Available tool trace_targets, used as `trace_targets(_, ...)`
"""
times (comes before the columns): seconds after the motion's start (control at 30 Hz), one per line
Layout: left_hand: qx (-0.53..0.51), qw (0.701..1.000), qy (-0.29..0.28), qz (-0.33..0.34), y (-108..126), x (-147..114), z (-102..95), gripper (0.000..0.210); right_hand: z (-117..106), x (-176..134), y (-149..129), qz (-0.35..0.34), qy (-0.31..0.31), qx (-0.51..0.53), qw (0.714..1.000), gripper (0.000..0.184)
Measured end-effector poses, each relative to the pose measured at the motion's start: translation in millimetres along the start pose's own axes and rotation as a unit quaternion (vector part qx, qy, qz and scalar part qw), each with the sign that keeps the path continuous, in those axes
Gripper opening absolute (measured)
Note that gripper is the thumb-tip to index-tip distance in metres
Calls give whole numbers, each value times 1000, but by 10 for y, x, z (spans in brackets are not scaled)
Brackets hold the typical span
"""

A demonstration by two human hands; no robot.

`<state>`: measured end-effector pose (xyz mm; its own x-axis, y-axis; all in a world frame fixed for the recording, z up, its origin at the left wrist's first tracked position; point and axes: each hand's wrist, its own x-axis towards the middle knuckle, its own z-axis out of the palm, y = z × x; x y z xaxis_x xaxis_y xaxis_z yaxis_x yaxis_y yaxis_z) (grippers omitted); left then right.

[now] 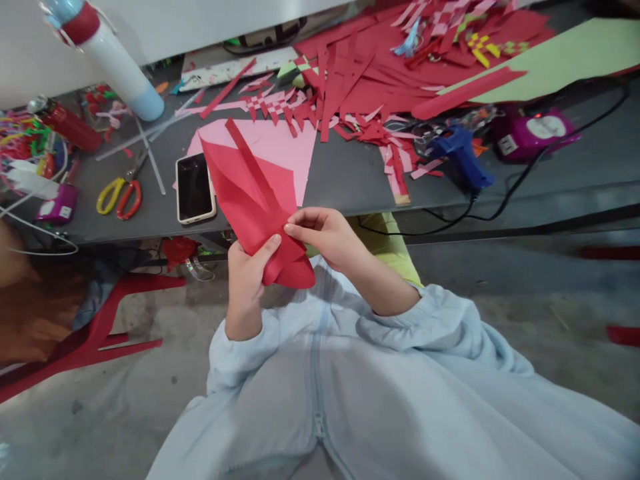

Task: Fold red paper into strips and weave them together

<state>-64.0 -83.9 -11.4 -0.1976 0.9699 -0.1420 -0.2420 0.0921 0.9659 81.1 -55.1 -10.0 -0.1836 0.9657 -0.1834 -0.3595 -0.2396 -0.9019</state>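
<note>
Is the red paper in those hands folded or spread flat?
Folded, at least partly: the red paper overlaps in layers at its lower end, by the left hand.

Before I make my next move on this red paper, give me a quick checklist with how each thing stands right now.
1. Left hand holding the red paper: ok, thumb on top.
2. Right hand gripping the paper: cannot tell; thumb and fingertip are at it, but their hold is unclear.
3. Scissors set down: ok, lying left of the phone.
4. Table free of scraps: not ok, red and pink paper strips are scattered across it.
5. Glue gun out of the hands: ok, lying on the right.
6. Glue gun cool: cannot tell.
</note>
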Motion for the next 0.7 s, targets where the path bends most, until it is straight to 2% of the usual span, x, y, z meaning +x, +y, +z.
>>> trace_targets(0.23, 4, 1000, 23, 19, 56, -29, 19, 32, 30, -22, -8, 9, 8, 32, 999, 32)
trace_targets(0.43, 20, 999, 33, 12, 24, -28, 20, 32, -61, -35, -77, 64, -26, 3, 998, 35)
trace_targets(0.7, 35, 999, 8, 10, 9, 5, -7, 35, -82, -47, -43, 58, -13, 31, 998, 36)
